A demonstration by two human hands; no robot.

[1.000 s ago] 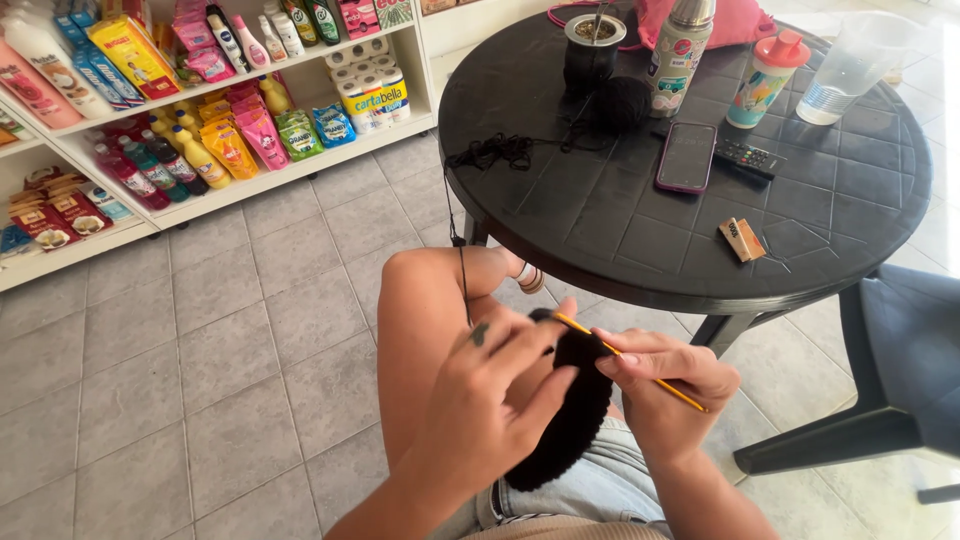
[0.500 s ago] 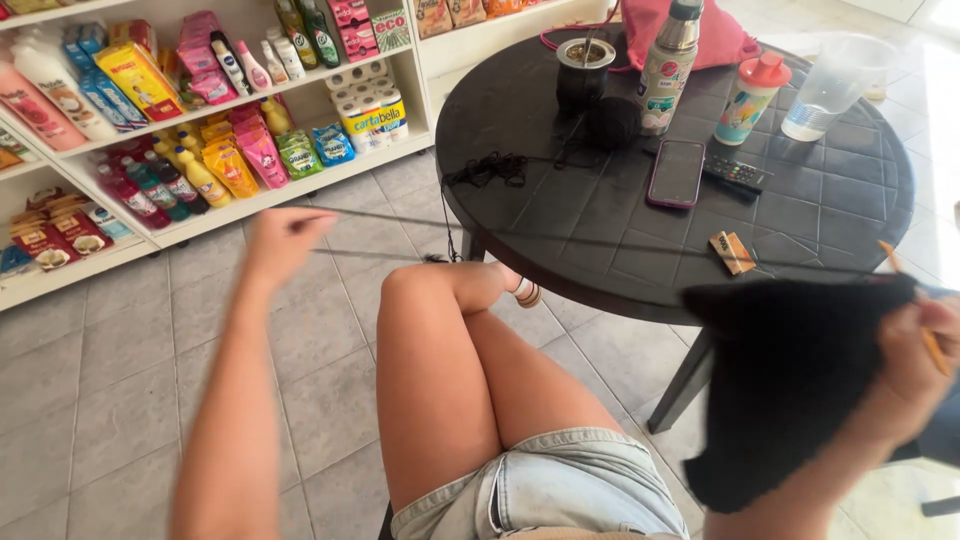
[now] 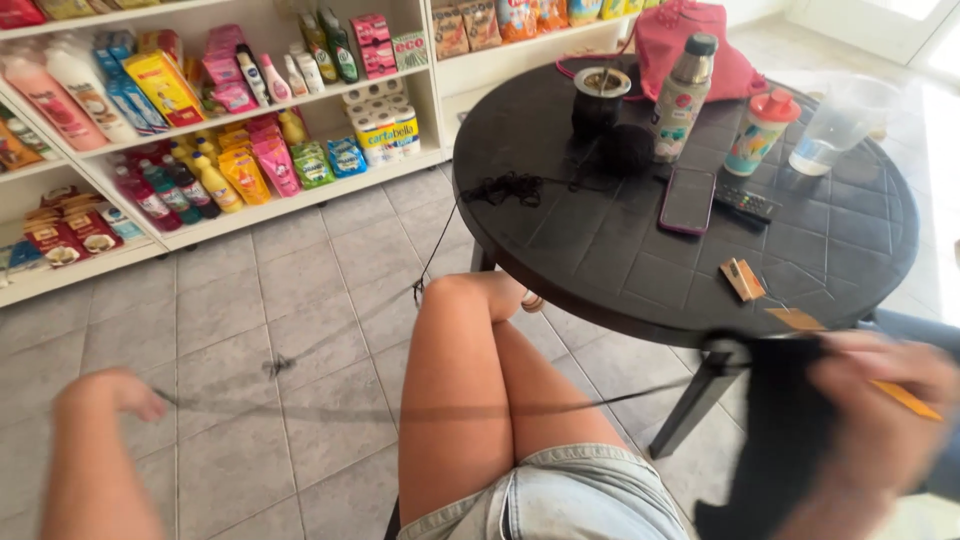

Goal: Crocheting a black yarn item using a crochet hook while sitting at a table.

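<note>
My right hand point(image 3: 880, 410) is at the lower right, gripping a black crocheted piece point(image 3: 770, 440) together with a yellow crochet hook point(image 3: 905, 397). My left hand point(image 3: 115, 392) is far out to the lower left, fingers closed on a black yarn strand point(image 3: 420, 410) that runs taut across my bare thighs to the black piece. More black yarn point(image 3: 515, 187) lies loose on the round black table point(image 3: 600, 260) and hangs down from its edge. A dark yarn ball point(image 3: 625, 148) sits on the table.
On the table stand a dark cup point(image 3: 598, 100), a patterned thermos point(image 3: 680, 95), a tumbler with a red lid point(image 3: 755, 132), a clear jug point(image 3: 835, 128), a phone point(image 3: 687, 200), a remote point(image 3: 745, 205) and a red bag point(image 3: 690, 40). White shelves point(image 3: 250, 110) of goods line the back left wall.
My left hand has pulled the yarn farther left and lower, stretching the strand across my legs. My right hand with the black piece has stayed at the lower right.
</note>
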